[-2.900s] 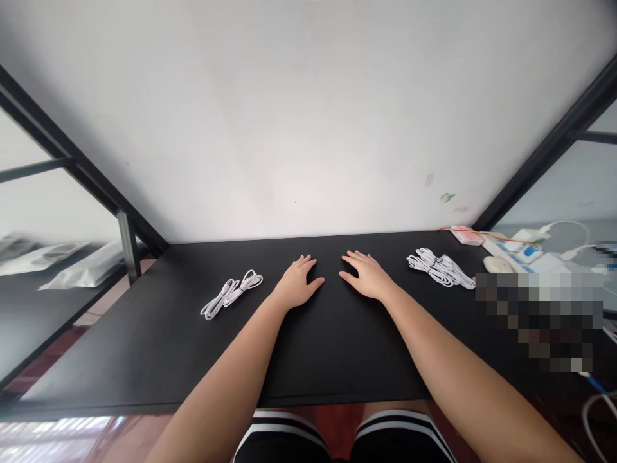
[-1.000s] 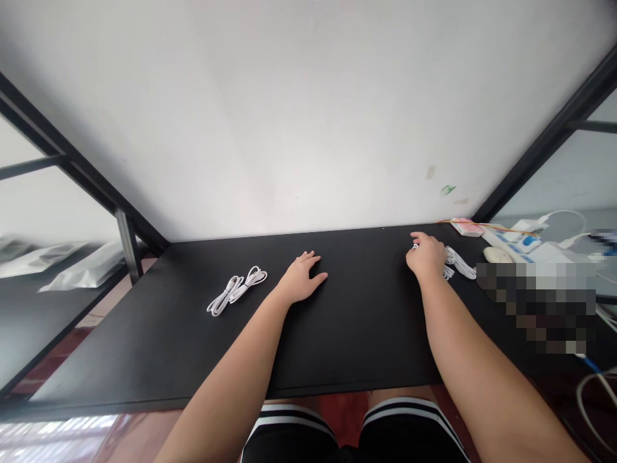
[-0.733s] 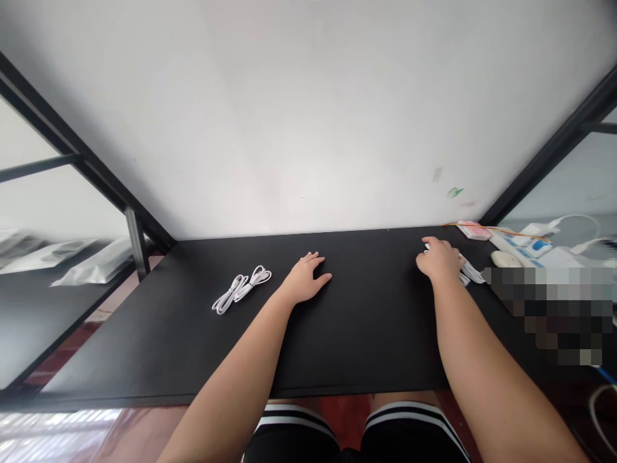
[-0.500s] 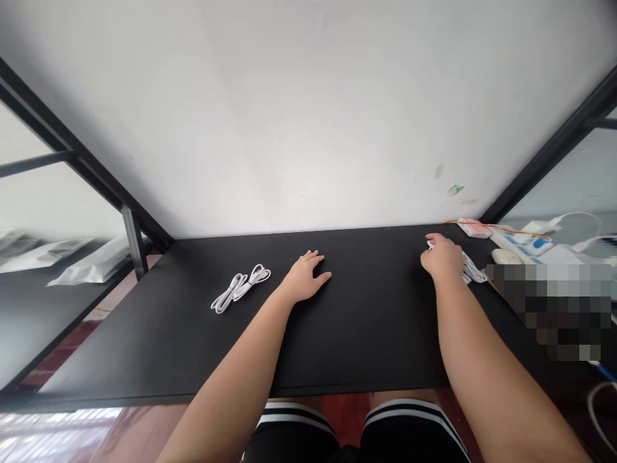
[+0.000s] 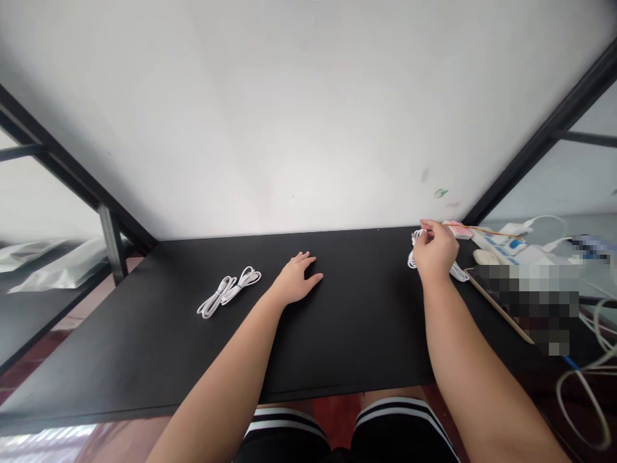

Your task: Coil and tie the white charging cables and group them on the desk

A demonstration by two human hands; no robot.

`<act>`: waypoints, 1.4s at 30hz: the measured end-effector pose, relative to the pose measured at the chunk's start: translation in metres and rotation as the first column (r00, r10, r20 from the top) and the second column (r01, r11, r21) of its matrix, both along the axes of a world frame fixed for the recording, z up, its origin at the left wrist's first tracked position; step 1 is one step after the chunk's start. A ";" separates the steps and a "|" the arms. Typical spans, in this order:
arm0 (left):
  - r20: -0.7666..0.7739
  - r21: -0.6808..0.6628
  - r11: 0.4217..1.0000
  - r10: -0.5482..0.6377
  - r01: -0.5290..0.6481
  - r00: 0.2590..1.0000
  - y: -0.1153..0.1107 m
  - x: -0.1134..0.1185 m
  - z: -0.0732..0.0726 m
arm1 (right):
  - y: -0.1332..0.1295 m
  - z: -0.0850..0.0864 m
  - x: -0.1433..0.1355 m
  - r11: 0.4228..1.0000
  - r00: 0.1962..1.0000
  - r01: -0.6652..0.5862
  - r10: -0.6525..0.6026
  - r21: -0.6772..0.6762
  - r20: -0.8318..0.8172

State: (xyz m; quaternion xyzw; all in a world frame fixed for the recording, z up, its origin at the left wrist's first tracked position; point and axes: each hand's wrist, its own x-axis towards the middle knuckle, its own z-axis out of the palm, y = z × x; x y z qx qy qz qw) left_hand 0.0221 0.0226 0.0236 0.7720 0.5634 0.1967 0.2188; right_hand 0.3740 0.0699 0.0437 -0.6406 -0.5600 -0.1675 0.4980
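My left hand (image 5: 296,278) rests on the black tabletop (image 5: 347,328) with its fingers and thumb spread, holding nothing. To its left lies a pair of bundled white cables (image 5: 229,292), each coiled and tied in the middle. At the right side, my right hand (image 5: 438,249) is closed in a pinch on a coiled white cable (image 5: 412,257), whose loops show left of the fingers. Another white cable bundle (image 5: 459,272) lies beyond the wrist, partly hidden by the hand.
To the right are a white mouse (image 5: 482,257), a power strip (image 5: 489,242) with plugs, a pink-and-white box (image 5: 457,229) and a partly blurred flat device (image 5: 501,308). A black metal frame (image 5: 112,241) stands at the left, with plastic bags (image 5: 67,265) past it. A white wall is behind.
My right hand has lifted slightly, and a white cable coil now shows in its fingers. The view has shifted a little to the right. My left hand stays spread on the table.
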 end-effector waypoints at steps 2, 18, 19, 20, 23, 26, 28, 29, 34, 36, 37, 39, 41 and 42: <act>0.003 0.001 1.000 -0.001 0.001 1.000 0.000 0.000 -0.001 | -0.002 0.007 -0.008 0.995 0.998 -0.054 0.055 0.081 -0.015; 0.484 0.027 0.997 -0.080 0.076 0.872 -0.015 0.032 0.004 | -0.016 -0.008 -0.110 0.657 -0.001 -0.684 0.435 0.318 -0.900; 0.530 0.016 0.995 -0.095 0.102 0.843 -0.015 0.034 0.003 | -0.019 -0.009 -0.115 0.633 -0.008 -0.714 0.417 0.297 -0.909; 0.564 0.001 0.992 -0.102 0.122 0.820 -0.015 0.036 0.002 | -0.022 -0.011 -0.118 0.607 -0.003 -0.746 0.409 0.275 -0.913; 0.623 -0.065 0.987 -0.073 0.144 0.779 -0.010 0.038 -0.003 | -0.025 -0.015 -0.124 0.539 0.079 -0.823 0.420 0.179 -0.904; 0.714 -0.155 0.978 0.016 0.136 0.700 -0.004 0.037 -0.005 | -0.024 -0.020 -0.125 0.515 0.220 -0.855 0.463 0.059 -0.858; 0.763 -0.225 0.968 0.102 0.114 0.638 -0.002 0.036 -0.005 | -0.022 -0.024 -0.124 0.518 0.325 -0.855 0.498 -0.025 -0.804; 0.779 -0.254 0.962 0.141 0.101 0.611 -0.001 0.035 -0.005 | -0.021 -0.025 -0.123 0.521 0.372 -0.851 0.512 -0.065 -0.774; 0.847 -0.281 0.957 0.211 0.075 0.489 -0.001 0.034 -0.001 | -0.023 -0.027 -0.122 0.422 0.454 -0.876 0.566 -0.232 -0.688; 0.859 -0.267 0.958 0.188 0.104 0.477 -0.002 0.034 -0.001 | -0.026 -0.026 -0.123 0.365 0.463 -0.885 0.606 -0.291 -0.647; 0.860 -0.265 0.957 0.177 0.122 0.479 -0.002 0.033 -0.001 | -0.028 -0.026 -0.123 0.351 0.470 -0.882 0.624 -0.314 -0.624; 0.860 -0.272 0.949 0.164 0.162 0.484 -0.002 0.033 -0.001 | -0.030 -0.025 -0.123 0.341 0.484 -0.875 0.645 -0.344 -0.591; 0.857 -0.284 0.939 0.158 0.194 0.491 -0.002 0.034 -0.002 | -0.031 -0.024 -0.124 0.330 0.484 -0.874 0.661 -0.358 -0.573; 0.853 -0.289 0.936 0.157 0.200 0.497 -0.002 0.034 -0.002 | -0.032 -0.023 -0.124 0.325 0.482 -0.874 0.673 -0.360 -0.561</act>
